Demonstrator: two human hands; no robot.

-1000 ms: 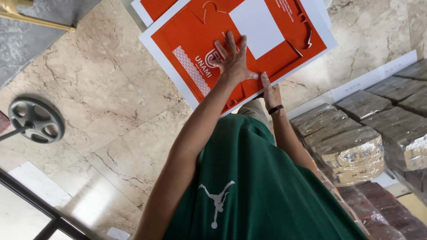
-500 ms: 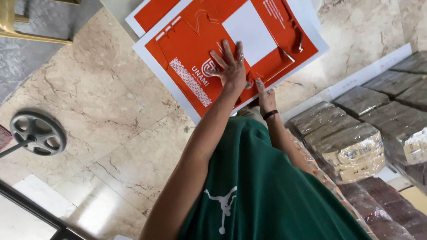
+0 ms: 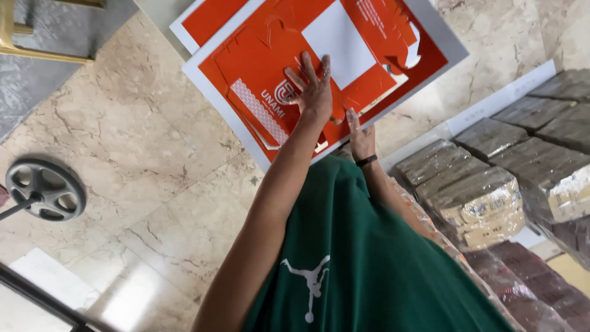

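A flat die-cut orange cardboard sheet (image 3: 375, 74) with a white border and a white square patch lies on the marble floor. My left hand (image 3: 313, 92) presses flat on its middle, fingers spread, beside a white lace-pattern strip. My right hand (image 3: 361, 134), with a black band at the wrist, lies flat on the sheet's near edge with the fingers together. Neither hand grips anything. My green shirt (image 3: 369, 258) fills the lower part of the view.
A second orange sheet (image 3: 206, 21) sticks out from under the first. Plastic-wrapped brown bundles (image 3: 485, 197) are stacked at the right, behind a white strip (image 3: 498, 101). A grey wheel-shaped disc (image 3: 44, 190) lies at the left. A wooden chair leg (image 3: 37, 52) stands at top left.
My left hand has slid a little further onto the orange sheet. My right hand stays at the sheet's near edge. The view has shifted slightly.
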